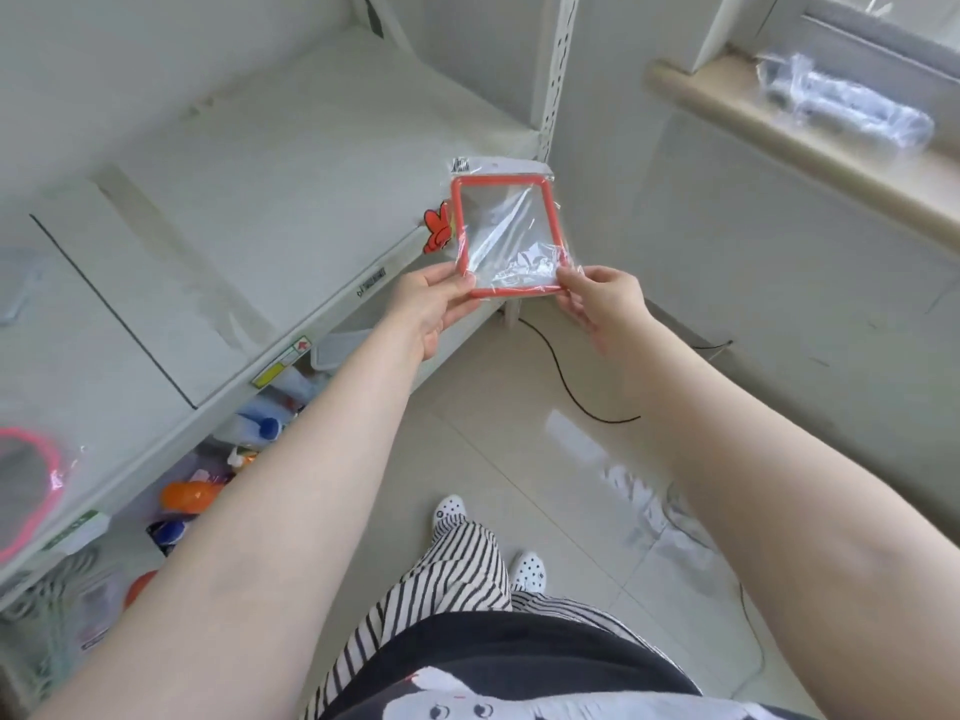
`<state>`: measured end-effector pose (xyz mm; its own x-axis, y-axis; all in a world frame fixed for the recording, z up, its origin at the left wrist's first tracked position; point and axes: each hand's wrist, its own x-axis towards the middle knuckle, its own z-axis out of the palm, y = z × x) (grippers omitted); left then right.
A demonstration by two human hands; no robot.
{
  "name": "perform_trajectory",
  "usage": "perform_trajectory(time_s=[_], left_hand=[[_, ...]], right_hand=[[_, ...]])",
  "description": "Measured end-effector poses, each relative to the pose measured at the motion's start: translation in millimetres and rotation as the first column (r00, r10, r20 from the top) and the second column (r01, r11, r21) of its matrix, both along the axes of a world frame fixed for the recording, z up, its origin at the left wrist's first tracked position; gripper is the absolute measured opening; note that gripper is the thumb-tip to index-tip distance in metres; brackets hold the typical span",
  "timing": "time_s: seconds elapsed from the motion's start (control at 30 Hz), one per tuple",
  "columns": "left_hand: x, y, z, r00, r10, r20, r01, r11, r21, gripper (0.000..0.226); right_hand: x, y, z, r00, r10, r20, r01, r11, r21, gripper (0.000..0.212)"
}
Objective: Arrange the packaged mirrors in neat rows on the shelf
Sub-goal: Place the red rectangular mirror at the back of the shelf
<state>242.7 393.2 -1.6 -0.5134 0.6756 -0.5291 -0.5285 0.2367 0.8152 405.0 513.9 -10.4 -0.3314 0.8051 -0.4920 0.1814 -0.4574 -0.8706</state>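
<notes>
Left hand (434, 309) and right hand (602, 304) each pinch a lower corner of the red-framed packaged mirror (509, 233), held upright in the air. Left of the hands: white shelf (249, 210), mostly bare, pink-framed mirror (26, 491) at its near end. Below: glossy tiled floor (519, 423). Right: windowsill (779, 132).

Glossy beige tile floor (524, 439), white walls (779, 241), beige window sill (810, 153), daylight reflections.
</notes>
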Motion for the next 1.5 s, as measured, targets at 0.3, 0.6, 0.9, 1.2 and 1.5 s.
perform_trajectory(time_s=[0.3, 0.6, 0.9, 1.2, 1.5], left_hand=[[-47, 69, -6, 0.998, 0.062, 0.017, -0.062, 0.998, 0.0, 0.047], [-92, 147, 1, 0.992, 0.119, 0.044, -0.12, 0.993, 0.011, 0.045], [-120, 211, 3, 0.939, 0.339, 0.058, -0.34, 0.94, 0.011, 0.047], [-139, 237, -4, 0.836, 0.546, -0.053, -0.547, 0.837, -0.012, 0.042], [-204, 255, -26, 0.719, 0.674, -0.168, -0.686, 0.727, -0.02, 0.039]], right_hand=[[-51, 80, -1, 0.995, 0.061, -0.076, -0.066, 0.996, -0.068, 0.021], [-97, 164, 10, 0.976, 0.108, -0.187, -0.135, 0.982, -0.135, 0.02], [-163, 258, 12, 0.938, 0.334, -0.09, -0.342, 0.935, -0.091, 0.003], [-233, 305, 1, 0.855, 0.514, -0.065, -0.518, 0.851, -0.088, 0.004], [-323, 317, -22, 0.852, 0.521, -0.055, -0.524, 0.845, -0.11, 0.026]])
